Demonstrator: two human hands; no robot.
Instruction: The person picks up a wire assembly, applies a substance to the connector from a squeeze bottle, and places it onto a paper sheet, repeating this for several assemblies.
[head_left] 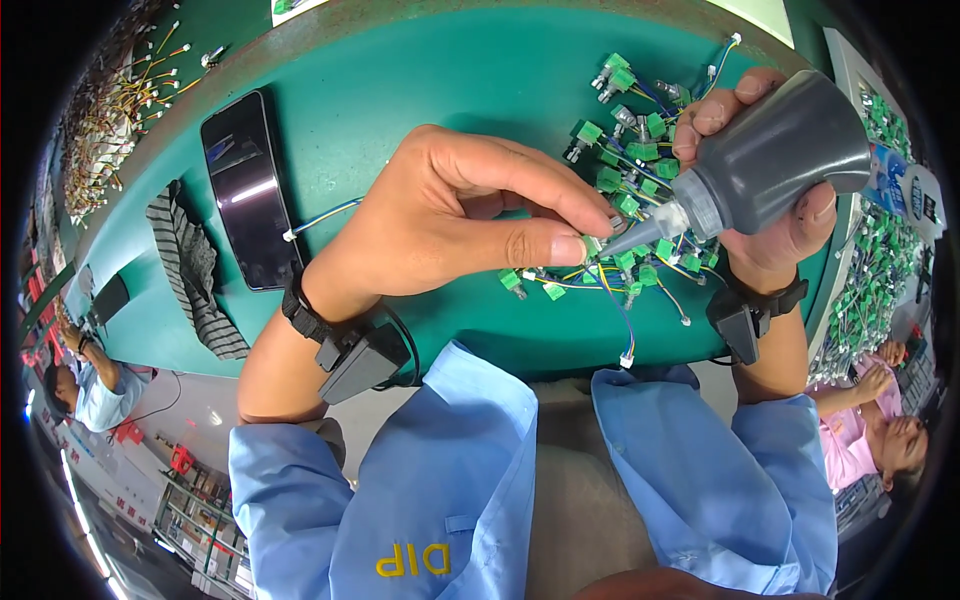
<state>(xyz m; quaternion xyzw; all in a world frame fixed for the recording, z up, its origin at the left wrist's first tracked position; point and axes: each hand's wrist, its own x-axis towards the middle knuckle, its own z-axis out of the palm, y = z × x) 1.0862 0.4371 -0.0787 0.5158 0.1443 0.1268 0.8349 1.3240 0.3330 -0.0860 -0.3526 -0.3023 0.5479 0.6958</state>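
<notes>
My left hand [440,215] pinches a small green circuit board [593,248] between thumb and forefinger. Thin coloured wires [622,305] hang from it, ending in a white plug [627,360]. A dark grey squeeze bottle [785,155] lies tilted in my right hand [775,245], whose fingers wrap round its body. Its tapered nozzle [640,235] points down-left, with the tip at the board; whether they touch I cannot tell. Around and behind both hands is a loose pile of similar green boards [640,150] with metal parts and wires. My left fingers partly hide the held board.
On the green mat [340,60] at left lie a black phone [245,190] and a striped grey cloth [195,270]. Wired plugs [105,130] are heaped far left. A white tray [865,300] at right holds many boards and a blue-and-white packet [900,190]. Other people sit on both sides.
</notes>
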